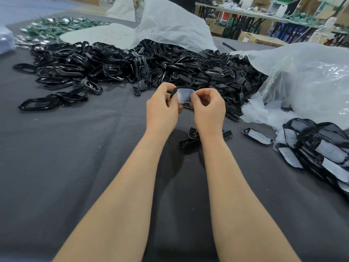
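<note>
Head view. In the centre of the frame, slightly above the middle: left hand (163, 108) with fingers curled around a black plastic frame (174, 92), gripping it at its left end. Just beside it, almost touching: right hand (208, 108), pinching a translucent whitish pad (184, 96) between thumb and fingers and holding it against the front of the frame. Both held up above the dark grey cloth (75, 167), not resting on it. Depth of the pad inside the frame: not possible to tell, mostly hidden by fingers. Directly below the right wrist, lying on the cloth: some loose button pieces (190, 140), small and black. Behind the hands, across the upper middle: at left a large heap of black frames (85, 61). At right, touching it, a heap of button pieces (213, 72), partly under a white plastic sack (170, 25). At the right edge: a clear bag (311, 82), with spare translucent pads (255, 110) spilled at its foot. In the lower right: a stack of finished parts (321, 148), and a single finished part (257, 136) alone, between the stack and the right forearm. In the upper left: green circuit boards (56, 25).
</note>
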### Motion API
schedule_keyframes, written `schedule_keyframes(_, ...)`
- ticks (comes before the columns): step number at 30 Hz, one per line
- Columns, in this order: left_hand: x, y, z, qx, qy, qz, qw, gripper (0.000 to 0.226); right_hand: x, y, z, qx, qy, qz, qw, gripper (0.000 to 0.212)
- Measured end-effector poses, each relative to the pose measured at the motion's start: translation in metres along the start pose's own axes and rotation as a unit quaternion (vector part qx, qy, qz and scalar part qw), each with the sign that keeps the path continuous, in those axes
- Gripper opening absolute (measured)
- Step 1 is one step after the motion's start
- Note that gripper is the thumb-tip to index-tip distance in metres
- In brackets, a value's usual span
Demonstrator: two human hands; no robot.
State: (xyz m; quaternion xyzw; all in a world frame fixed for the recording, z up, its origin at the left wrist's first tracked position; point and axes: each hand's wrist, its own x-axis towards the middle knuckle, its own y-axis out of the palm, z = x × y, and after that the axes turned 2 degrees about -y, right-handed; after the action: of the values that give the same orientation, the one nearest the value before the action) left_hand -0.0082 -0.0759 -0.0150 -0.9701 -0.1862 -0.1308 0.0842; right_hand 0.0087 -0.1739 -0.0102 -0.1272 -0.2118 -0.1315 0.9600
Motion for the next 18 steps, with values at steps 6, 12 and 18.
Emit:
schedule_keyframes(6, 0.0004, 0.0000, 0.0002, -0.002, 0.003, 0.004, 1.000, 0.033, 0.0011, 0.0002, 0.0004, 0.028, 0.020, -0.009, 0.999, 0.006)
schedule_keyframes(12, 0.0000, -0.0008, 0.0000, 0.003, -0.006, 0.004, 1.000, 0.032, 0.0035, -0.0033, 0.0000, 0.101, 0.086, 0.009, 0.991, 0.022)
schedule_keyframes(18, 0.0016, -0.0004, 0.0018, 0.007, -0.008, 0.004, 1.000, 0.021, 0.0079, -0.0071, -0.0023, 0.135, 0.120, 0.048, 0.982, 0.012)
